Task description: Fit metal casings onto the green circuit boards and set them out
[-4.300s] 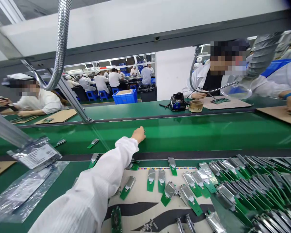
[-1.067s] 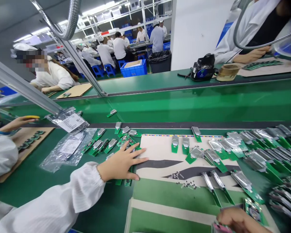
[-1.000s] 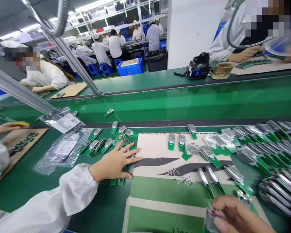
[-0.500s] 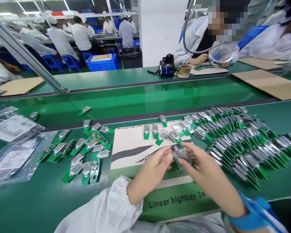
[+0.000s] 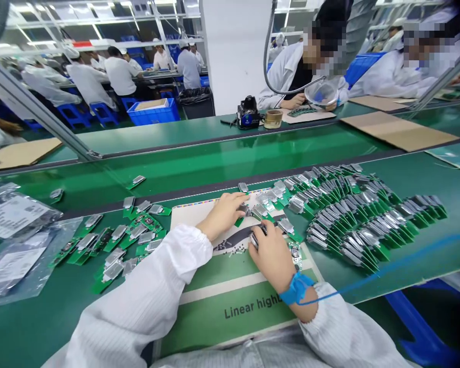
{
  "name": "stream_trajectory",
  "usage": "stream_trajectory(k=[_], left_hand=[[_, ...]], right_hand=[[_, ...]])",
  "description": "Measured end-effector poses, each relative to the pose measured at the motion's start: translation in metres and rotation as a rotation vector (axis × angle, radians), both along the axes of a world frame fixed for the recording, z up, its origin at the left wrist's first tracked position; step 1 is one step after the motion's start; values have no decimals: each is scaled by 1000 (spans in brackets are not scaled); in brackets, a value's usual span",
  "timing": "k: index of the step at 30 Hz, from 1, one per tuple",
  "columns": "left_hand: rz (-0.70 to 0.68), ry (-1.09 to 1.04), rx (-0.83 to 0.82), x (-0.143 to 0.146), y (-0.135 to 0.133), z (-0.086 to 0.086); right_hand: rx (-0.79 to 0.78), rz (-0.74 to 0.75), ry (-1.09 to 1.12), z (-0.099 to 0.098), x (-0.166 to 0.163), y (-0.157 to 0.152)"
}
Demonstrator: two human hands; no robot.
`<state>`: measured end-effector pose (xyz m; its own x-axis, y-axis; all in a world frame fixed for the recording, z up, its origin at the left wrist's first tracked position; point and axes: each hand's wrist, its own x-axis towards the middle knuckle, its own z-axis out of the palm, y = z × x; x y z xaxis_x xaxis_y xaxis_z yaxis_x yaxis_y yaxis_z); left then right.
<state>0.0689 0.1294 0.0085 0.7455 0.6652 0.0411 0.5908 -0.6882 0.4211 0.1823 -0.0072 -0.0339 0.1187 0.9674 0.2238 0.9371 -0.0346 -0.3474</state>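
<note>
- Along the left of the green counter (image 5: 30,327) lie clear plastic bags (image 5: 15,220) with white printed labels.
- Next comes a loose group of green circuit boards (image 5: 118,237) with silver shields, most slanting with their silver ends up and to the right.
- Beside them is a printed card mat (image 5: 184,217), with tiny dark components (image 5: 228,249) scattered on it.
- The left hand (image 5: 224,214) rests on the mat, fingers together and curled over a shielded board (image 5: 244,209). Its green end points down toward the person; whether it is gripped cannot be told.
- The right hand (image 5: 270,250), wearing a blue wrist strap (image 5: 297,287), has its fingers closed on a small silver part (image 5: 255,239), partly hidden, just right of the left hand.
- To the right, shielded boards (image 5: 352,220) overlap in fanned curving rows, green ends outward.
</note>
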Motion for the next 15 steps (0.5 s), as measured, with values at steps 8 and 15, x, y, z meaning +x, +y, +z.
stream_trajectory(k=[8,15], left_hand=[[-287,197,93,15,16,5],[-324,209,126,14,25,1]], right_hand=[[12,116,-1,19,6,2],[91,-118,-25,90,177,-26]])
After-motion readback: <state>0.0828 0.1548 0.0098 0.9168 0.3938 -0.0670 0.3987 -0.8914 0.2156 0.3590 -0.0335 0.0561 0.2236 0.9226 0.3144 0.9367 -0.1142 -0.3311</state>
